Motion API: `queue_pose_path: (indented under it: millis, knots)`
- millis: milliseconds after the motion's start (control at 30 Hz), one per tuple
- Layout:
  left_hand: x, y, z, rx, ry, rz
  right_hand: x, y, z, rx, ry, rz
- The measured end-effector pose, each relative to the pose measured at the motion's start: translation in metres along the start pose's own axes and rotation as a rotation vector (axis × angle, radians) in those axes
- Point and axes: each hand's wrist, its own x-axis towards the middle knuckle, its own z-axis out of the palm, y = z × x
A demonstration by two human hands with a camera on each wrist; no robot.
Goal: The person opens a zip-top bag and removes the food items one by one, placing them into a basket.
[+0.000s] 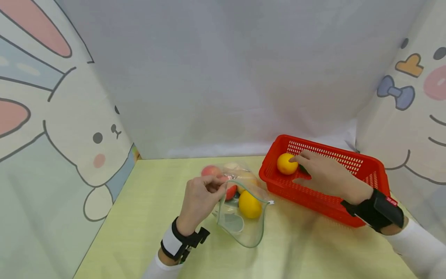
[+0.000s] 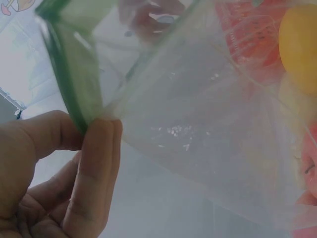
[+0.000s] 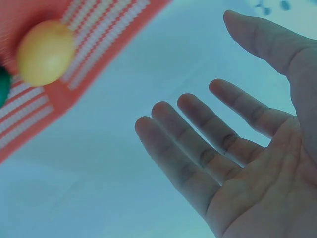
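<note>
My left hand (image 1: 202, 197) pinches the rim of a clear zip bag (image 1: 256, 234) between thumb and fingers; its green-edged mouth gapes toward me. Inside are a yellow-orange round fruit (image 1: 249, 204), red apples (image 1: 230, 192) and other pale fruit blurred by the plastic. In the left wrist view the fingers (image 2: 96, 168) grip the bag's green edge. Over the red basket (image 1: 324, 205) hovers my right hand (image 1: 322, 174), thumb and fingers spread, nothing held. Near its fingertips lie an orange-like fruit (image 1: 286, 164) and a dark green item (image 1: 303, 169), mostly hidden by the hand.
The pale yellow-green table (image 1: 156, 217) meets a grey-white cloth backdrop (image 1: 216, 85) behind. Side panels with cartoon animals stand at left and right. The basket's raised, perforated walls stand close to the bag's right side, where a white zip slider (image 1: 271, 202) sticks out.
</note>
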Motion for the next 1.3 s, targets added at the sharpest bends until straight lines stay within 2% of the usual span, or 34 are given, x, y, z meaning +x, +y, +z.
queue_pose_path:
  millis: [167,267,367,467,567,667,733,867,967,1133,1300]
  knots:
    - [0.000,-0.001,0.000,0.001,0.003,0.002,-0.004,-0.047,-0.007,-0.015,0.097,-0.121]
    - [0.000,-0.002,0.001,0.001,0.005,0.002,-0.006,-0.073,-0.007,0.034,0.137,-0.210]
    - [0.000,-0.002,0.001,0.001,0.005,0.006,-0.007,-0.098,-0.003,0.100,0.063,-0.260]
    - [0.000,-0.002,0.001,0.002,0.009,0.013,-0.004,-0.120,0.012,0.088,-0.035,-0.313]
    - [0.000,-0.002,0.001,0.000,0.013,0.015,0.004,-0.137,0.036,-0.005,-0.049,-0.389]
    - [0.001,-0.002,0.001,-0.002,0.010,0.010,0.012,-0.146,0.061,-0.119,-0.055,-0.423]
    - [0.001,-0.002,0.001,-0.006,0.005,0.006,0.017,-0.149,0.075,-0.196,-0.059,-0.419]
    - [0.000,-0.002,0.001,-0.010,0.006,0.001,0.027,-0.146,0.098,-0.446,0.077,-0.390]
    - [0.000,-0.003,0.001,-0.011,0.003,-0.007,0.034,-0.143,0.110,-0.597,0.127,-0.318]
    - [-0.001,-0.003,0.001,-0.012,-0.003,-0.014,0.039,-0.143,0.126,-0.642,0.104,-0.233]
    - [0.000,-0.002,0.000,-0.008,-0.003,-0.008,0.043,-0.141,0.137,-0.732,0.229,-0.229]
